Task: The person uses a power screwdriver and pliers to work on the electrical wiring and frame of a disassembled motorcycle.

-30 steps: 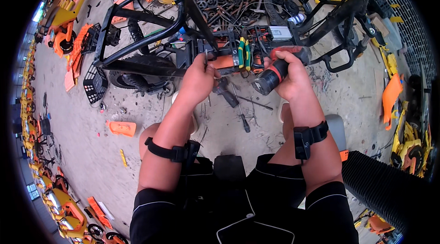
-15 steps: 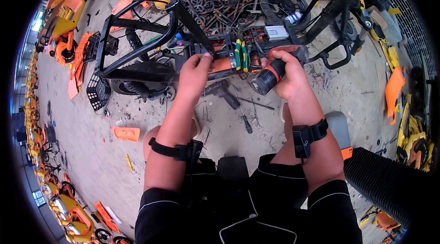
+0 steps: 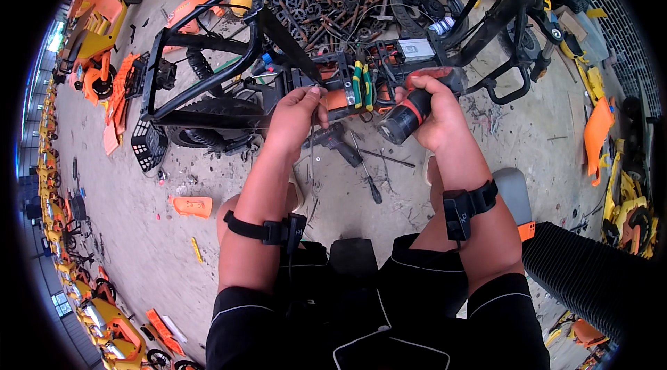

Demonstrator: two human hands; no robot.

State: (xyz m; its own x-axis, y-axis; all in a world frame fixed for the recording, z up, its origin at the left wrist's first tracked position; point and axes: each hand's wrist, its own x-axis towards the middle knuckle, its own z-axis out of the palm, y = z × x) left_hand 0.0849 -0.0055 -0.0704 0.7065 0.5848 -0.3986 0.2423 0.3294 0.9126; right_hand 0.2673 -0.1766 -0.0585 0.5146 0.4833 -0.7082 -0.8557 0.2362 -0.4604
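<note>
- Right hand (image 3: 442, 116): fingers wrapped round the red-and-black power tool (image 3: 414, 107), at the near side of the black frame (image 3: 212, 118), right of the pliers (image 3: 358, 85).
- Left hand (image 3: 295, 116): fingers curled, thumb by forefinger, beside the frame's near edge. From my feed I can't tell if it's pinching anything.
- Anything small in there could drop if that grip loosens; I'd struggle to spot it on the littered floor (image 3: 278, 182).
- Pliers lie across the frame; a knock from either hand could tip them off.
- Screwdriver (image 3: 374, 188) and second drill (image 3: 342, 146) underfoot: trip risk if the feet shift.
</note>
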